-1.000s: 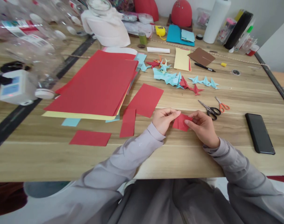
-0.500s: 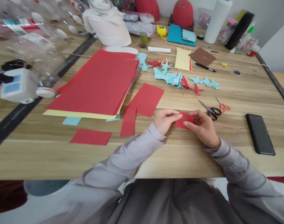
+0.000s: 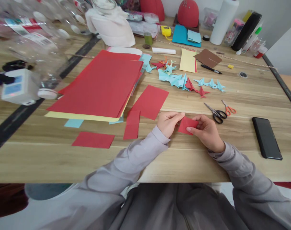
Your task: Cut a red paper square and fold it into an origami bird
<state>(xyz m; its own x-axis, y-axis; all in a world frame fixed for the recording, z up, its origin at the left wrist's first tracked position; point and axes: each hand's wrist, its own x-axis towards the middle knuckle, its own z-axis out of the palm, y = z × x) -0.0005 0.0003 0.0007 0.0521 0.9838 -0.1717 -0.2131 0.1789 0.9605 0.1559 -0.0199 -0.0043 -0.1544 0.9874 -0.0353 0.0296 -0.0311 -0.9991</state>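
Observation:
A small piece of red paper (image 3: 186, 125) with a crease across it is held between my two hands above the table. My left hand (image 3: 168, 122) pinches its upper left corner between thumb and fingers. On the other side, my right hand (image 3: 206, 130) grips the right edge, thumb in front and fingers behind. Left of my hands lie a red paper sheet (image 3: 151, 101), a narrow red strip (image 3: 131, 125) and a red rectangle (image 3: 93, 140). Black scissors (image 3: 217, 114) and small orange scissors (image 3: 229, 108) rest beyond my right hand.
A stack of large red sheets (image 3: 100, 86) covers the left side. Folded paper cranes (image 3: 174, 79) lie in a row behind my hands. A phone (image 3: 266, 138) is at the right. Plastic bottles (image 3: 40, 44) crowd the far left, near a white device (image 3: 19, 88).
My left thumb has shifted up toward the paper's top corner, uncovering more of the red paper and its crease. My right hand has moved slightly left, still holding the paper.

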